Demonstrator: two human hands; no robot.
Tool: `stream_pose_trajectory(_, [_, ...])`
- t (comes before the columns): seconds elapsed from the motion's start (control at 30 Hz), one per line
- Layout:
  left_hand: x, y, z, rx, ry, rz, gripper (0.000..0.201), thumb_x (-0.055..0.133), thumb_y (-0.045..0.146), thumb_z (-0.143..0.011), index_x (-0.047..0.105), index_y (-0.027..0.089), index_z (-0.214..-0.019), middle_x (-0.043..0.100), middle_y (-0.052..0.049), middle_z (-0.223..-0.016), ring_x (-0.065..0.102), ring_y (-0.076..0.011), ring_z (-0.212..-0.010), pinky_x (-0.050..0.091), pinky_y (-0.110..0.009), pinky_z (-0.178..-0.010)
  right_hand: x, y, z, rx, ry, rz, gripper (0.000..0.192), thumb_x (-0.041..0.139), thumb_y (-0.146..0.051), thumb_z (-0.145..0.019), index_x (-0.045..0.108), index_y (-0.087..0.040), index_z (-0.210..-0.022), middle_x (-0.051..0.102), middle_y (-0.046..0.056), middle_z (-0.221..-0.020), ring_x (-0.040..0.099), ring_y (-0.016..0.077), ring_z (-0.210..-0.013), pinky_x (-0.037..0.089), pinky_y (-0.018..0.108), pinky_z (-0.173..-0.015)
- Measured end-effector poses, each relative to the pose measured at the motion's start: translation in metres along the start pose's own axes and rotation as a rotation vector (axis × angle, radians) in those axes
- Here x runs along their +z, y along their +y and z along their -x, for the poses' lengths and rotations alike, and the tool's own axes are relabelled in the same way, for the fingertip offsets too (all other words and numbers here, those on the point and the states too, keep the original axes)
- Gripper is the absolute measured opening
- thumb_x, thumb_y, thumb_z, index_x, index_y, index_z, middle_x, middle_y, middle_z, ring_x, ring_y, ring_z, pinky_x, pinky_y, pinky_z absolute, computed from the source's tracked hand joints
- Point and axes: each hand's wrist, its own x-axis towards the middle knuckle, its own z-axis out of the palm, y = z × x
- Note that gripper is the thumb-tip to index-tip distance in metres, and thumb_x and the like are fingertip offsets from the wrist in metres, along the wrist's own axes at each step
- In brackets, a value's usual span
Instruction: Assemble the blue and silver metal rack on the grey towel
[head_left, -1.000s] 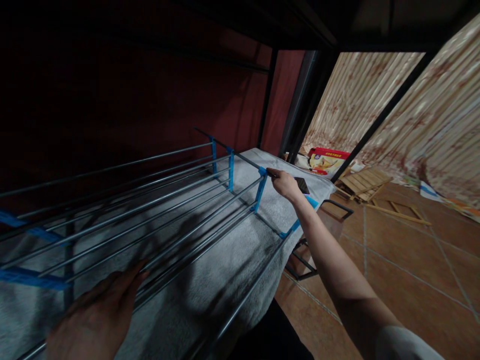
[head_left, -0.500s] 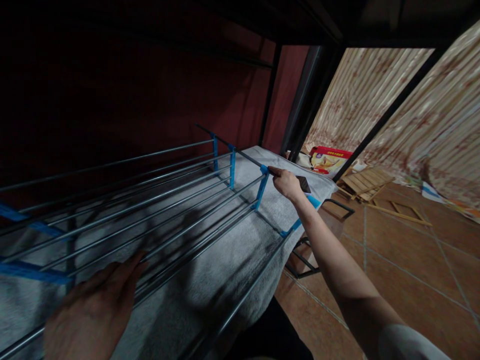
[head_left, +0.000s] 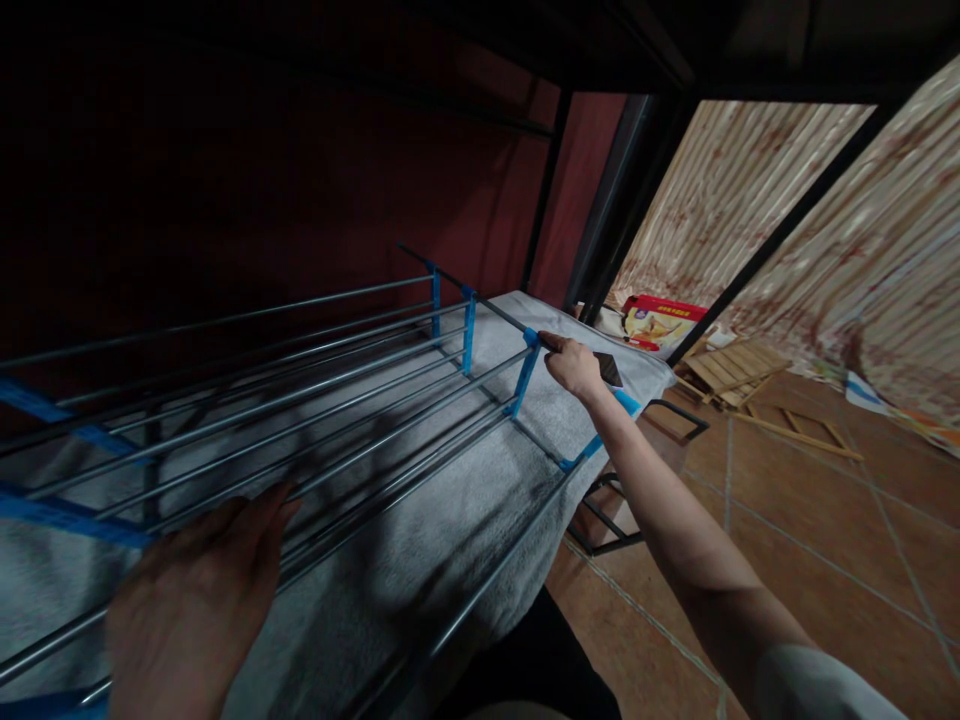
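A rack of thin metal tubes with blue plastic connectors (head_left: 527, 378) lies along a grey cloth-covered surface (head_left: 495, 540). My left hand (head_left: 199, 605), at the lower left, has its fingers wrapped over a front tube (head_left: 409, 423) of the rack. At the rack's far end, my right hand (head_left: 574, 365) is closed around the end of the frame, right beside the upper blue connector. The left palm and the undersides of the right fingers are hidden. A dark flat rectangular object (head_left: 608, 369) rests on the cloth just behind my right hand.
Black metal posts (head_left: 544, 190) and a dark upper frame surround the surface. On the tiled floor (head_left: 780, 500) are a red and yellow box (head_left: 664, 325), slatted wooden pieces (head_left: 739, 365) and a black-framed item (head_left: 611, 545) close by. A pleated curtain (head_left: 750, 200) hangs behind.
My left hand and the near part of the rack have shifted slightly right and up in view. My right hand stays at the same connector. Both hands keep their hold.
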Motion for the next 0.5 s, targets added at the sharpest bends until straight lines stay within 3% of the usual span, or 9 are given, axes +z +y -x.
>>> stream_pose_trajectory(0.13, [-0.012,0.013,-0.004,0.073,-0.010,-0.285,0.045,0.032,0.039,-0.102,0.067,0.016,-0.116,0.068,-0.009,-0.084,0.059,-0.0266,-0.077,0.035,-0.035,-0.069,0.002,0.000,0.006,-0.061,0.005,0.046,0.056,0.045,-0.027,-0.089,0.051,-0.027,-0.145,0.064,0.009,-0.135,0.060,0.0322,-0.121,0.047,0.046,-0.099])
stream_pose_trajectory(0.3, [-0.017,0.017,-0.007,0.056,-0.025,-0.246,0.043,0.033,0.038,-0.102,0.067,0.018,-0.118,0.070,-0.010,-0.093,0.062,-0.0270,-0.083,0.040,-0.037,-0.074,0.010,-0.001,0.013,-0.200,0.132,0.018,0.064,0.050,-0.026,-0.087,0.042,-0.013,-0.149,0.051,0.019,-0.146,0.051,0.0371,-0.130,0.038,0.057,-0.108])
stream_pose_trajectory(0.4, [-0.017,0.018,-0.008,0.033,-0.019,-0.196,0.045,0.033,0.039,-0.101,0.068,0.018,-0.119,0.071,-0.011,-0.095,0.063,-0.0281,-0.086,0.041,-0.039,-0.077,0.019,-0.020,0.031,-0.445,0.217,-0.165,0.062,0.049,-0.021,-0.087,0.043,-0.014,-0.148,0.046,0.017,-0.150,0.043,0.0326,-0.138,0.035,0.054,-0.113])
stream_pose_trajectory(0.5, [-0.018,0.021,-0.008,0.006,-0.013,-0.159,0.045,0.034,0.039,-0.100,0.068,0.018,-0.120,0.071,-0.012,-0.099,0.064,-0.0291,-0.089,0.042,-0.040,-0.079,0.032,-0.055,0.065,-0.777,0.124,-0.348,0.049,0.044,-0.025,-0.095,0.049,-0.023,-0.144,0.051,0.009,-0.146,0.044,0.0251,-0.137,0.034,0.049,-0.115])
